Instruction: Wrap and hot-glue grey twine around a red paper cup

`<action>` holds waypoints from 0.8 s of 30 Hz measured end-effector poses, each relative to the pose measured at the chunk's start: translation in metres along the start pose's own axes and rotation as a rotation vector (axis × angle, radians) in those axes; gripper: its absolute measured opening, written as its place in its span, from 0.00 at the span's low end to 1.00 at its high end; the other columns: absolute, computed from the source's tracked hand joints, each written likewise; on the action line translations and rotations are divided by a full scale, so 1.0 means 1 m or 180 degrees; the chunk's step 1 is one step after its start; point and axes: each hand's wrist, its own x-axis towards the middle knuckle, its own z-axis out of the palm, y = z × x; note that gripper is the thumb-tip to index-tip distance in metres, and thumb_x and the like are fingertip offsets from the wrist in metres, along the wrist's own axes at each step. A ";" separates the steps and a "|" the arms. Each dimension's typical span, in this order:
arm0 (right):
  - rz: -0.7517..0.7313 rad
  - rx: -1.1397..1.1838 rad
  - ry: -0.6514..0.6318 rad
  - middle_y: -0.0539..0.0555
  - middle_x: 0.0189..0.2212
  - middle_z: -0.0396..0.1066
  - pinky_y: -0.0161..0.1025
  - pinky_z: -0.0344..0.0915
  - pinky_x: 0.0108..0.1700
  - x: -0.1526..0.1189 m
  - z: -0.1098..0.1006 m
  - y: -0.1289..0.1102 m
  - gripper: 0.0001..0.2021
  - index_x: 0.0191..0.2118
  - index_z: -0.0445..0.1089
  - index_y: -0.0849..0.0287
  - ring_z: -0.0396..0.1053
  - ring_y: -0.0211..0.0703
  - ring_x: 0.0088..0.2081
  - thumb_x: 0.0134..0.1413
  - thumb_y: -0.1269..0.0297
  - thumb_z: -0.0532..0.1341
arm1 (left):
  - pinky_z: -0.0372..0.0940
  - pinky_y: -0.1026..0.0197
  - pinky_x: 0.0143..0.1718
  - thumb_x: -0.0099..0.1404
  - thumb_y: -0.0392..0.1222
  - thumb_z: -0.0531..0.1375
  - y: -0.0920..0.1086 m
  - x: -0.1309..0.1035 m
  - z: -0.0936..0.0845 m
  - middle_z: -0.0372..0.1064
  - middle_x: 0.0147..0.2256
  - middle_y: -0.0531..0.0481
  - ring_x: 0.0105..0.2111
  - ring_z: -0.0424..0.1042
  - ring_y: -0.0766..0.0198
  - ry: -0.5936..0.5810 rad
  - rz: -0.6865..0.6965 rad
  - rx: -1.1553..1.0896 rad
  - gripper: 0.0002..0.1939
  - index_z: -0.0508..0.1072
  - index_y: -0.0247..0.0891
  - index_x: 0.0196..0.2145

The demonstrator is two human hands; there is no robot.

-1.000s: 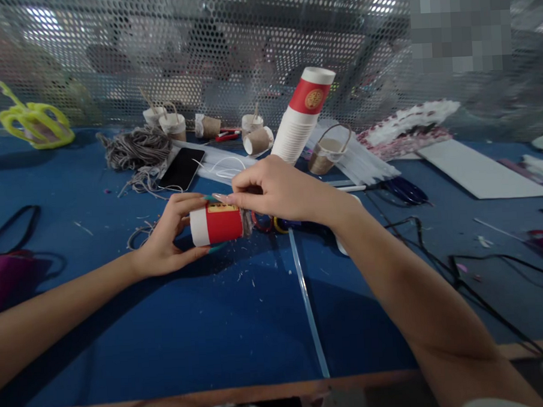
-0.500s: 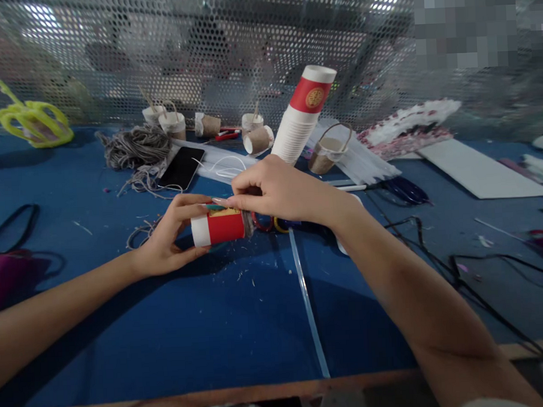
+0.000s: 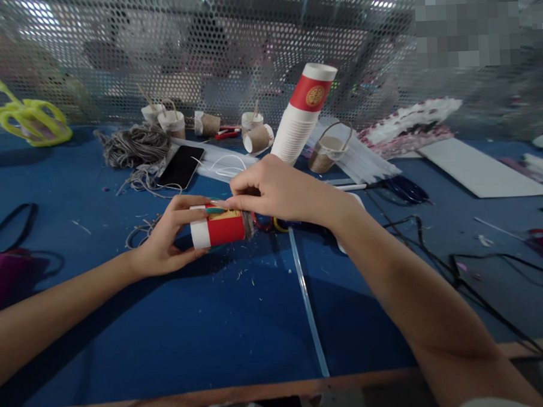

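A red and white paper cup (image 3: 226, 228) lies on its side in my left hand (image 3: 167, 235), fingers over the top and thumb beneath. Grey-brown twine (image 3: 248, 224) is wound round the cup's right end. My right hand (image 3: 280, 188) reaches over from the right, its fingers bent together at the cup's upper side near the twine. What those fingertips grip is hidden. Just right of the cup, red and yellow scissor handles (image 3: 280, 225) show partly under my right hand. A clear glue stick (image 3: 308, 304) runs from there towards the table's front edge.
Behind my hands stand a leaning cup stack (image 3: 295, 130), a twine-wrapped basket (image 3: 327, 155), a grey yarn bundle (image 3: 136, 146) and a phone (image 3: 182, 167). Black cable (image 3: 473, 290) crosses the right side. A perforated metal screen (image 3: 229, 49) closes off the back.
The cup has turned or tipped very slightly in my left hand, and my right fingertips have shifted a little along its upper side. Everything else looks the same.
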 end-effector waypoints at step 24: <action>-0.0009 -0.0001 -0.0043 0.44 0.16 0.52 0.38 0.44 0.29 0.000 -0.001 0.001 0.19 0.18 0.56 0.61 0.47 0.30 0.22 0.60 0.69 0.58 | 0.73 0.48 0.45 0.61 0.40 0.61 0.000 -0.002 -0.003 0.61 0.50 0.43 0.50 0.67 0.53 -0.0108 0.0029 0.0190 0.28 0.57 0.52 0.57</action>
